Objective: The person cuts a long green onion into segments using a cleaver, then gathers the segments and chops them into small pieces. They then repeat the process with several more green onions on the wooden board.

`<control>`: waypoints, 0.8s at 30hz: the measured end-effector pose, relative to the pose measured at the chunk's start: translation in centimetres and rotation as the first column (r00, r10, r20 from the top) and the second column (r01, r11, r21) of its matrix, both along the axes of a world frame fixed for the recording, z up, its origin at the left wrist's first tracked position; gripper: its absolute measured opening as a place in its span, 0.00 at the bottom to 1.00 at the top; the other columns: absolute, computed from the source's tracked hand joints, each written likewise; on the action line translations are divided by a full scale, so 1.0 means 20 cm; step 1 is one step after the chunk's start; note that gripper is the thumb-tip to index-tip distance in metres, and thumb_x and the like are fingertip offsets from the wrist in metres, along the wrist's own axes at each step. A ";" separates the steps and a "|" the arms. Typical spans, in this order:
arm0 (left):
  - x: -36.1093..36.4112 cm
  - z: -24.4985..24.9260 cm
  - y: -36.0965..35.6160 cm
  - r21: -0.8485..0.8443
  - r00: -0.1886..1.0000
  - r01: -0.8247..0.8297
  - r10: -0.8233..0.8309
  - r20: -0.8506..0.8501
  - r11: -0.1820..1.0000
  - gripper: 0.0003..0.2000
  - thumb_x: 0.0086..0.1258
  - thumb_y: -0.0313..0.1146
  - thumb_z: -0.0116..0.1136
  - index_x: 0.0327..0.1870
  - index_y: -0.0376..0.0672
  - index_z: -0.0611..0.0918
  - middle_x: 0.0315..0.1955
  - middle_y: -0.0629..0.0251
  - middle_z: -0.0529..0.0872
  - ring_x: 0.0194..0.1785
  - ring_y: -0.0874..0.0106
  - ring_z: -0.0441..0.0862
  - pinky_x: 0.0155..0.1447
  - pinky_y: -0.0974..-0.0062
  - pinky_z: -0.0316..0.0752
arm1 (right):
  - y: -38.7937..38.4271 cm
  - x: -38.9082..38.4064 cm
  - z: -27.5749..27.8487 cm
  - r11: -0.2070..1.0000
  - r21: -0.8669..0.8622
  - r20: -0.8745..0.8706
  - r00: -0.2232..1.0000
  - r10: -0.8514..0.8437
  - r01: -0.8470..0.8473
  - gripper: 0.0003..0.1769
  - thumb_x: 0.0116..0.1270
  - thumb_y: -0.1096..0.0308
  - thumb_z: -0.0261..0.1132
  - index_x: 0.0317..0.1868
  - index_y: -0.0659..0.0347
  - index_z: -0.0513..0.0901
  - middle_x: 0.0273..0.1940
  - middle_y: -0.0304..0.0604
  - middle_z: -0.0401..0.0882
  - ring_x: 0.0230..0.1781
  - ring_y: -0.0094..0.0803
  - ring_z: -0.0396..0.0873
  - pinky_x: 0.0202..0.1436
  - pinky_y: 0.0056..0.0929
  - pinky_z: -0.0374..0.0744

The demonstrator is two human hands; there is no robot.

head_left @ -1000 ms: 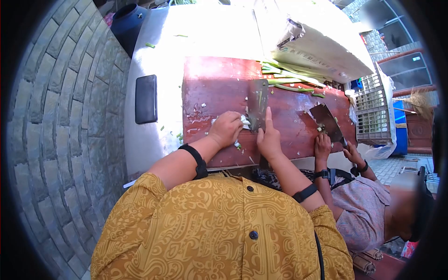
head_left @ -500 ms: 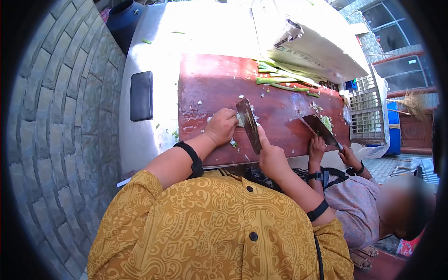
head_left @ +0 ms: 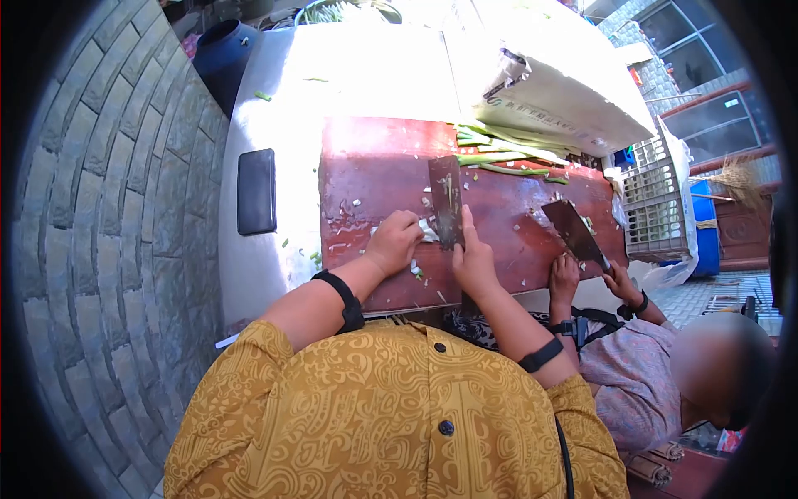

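Note:
My right hand grips a cleaver, its index finger stretched along the blade. The wide, wet blade stands over the red cutting board. Just left of it, my left hand has its fingers curled down on white scallion pieces, some of which stick out toward the blade. A few cut bits lie on the wood below my left fingers. Long green scallions lie at the board's far right edge.
At my right a co-worker holds another cleaver over the same board. A black phone lies on the white table. A big white printed bag stands behind the scallions, with a plastic crate to the right.
The cleaver in my right hand has shifted from a slanted position to nearly straight, pointing away from me. My left hand stays at the scallion pieces. The view has tilted slightly.

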State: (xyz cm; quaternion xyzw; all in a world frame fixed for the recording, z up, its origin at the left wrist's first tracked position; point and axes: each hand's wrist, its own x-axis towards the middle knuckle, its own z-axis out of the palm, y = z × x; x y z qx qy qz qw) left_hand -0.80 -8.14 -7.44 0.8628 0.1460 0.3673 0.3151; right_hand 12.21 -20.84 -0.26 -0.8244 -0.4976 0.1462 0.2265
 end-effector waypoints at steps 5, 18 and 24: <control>0.00 -0.02 -0.01 -0.031 0.999 -0.022 0.023 0.034 0.999 0.03 0.54 0.24 0.60 0.27 0.39 0.78 0.33 0.58 0.77 0.42 0.58 0.76 0.47 0.65 0.73 | -0.11 -0.08 0.25 0.986 -0.138 0.035 0.994 0.103 -0.097 0.43 0.57 0.80 0.55 0.74 0.56 0.51 0.29 0.63 0.78 0.31 0.61 0.78 0.35 0.51 0.75; 0.00 -0.05 0.00 0.001 1.000 0.011 -0.011 0.009 1.000 0.06 0.50 0.23 0.64 0.26 0.39 0.77 0.33 0.59 0.77 0.41 0.58 0.76 0.45 0.64 0.73 | -0.02 -0.11 0.08 0.951 -0.250 0.075 0.975 0.208 -0.183 0.44 0.55 0.78 0.57 0.74 0.58 0.50 0.26 0.61 0.79 0.29 0.60 0.79 0.35 0.53 0.75; -0.02 -0.01 -0.04 -0.004 0.998 -0.030 0.029 -0.061 1.000 0.04 0.53 0.25 0.61 0.28 0.41 0.78 0.32 0.60 0.77 0.40 0.59 0.75 0.46 0.65 0.73 | 0.04 -0.10 -0.02 0.999 -0.046 0.017 1.000 0.002 -0.001 0.43 0.59 0.75 0.56 0.75 0.54 0.48 0.27 0.61 0.79 0.29 0.60 0.79 0.36 0.53 0.75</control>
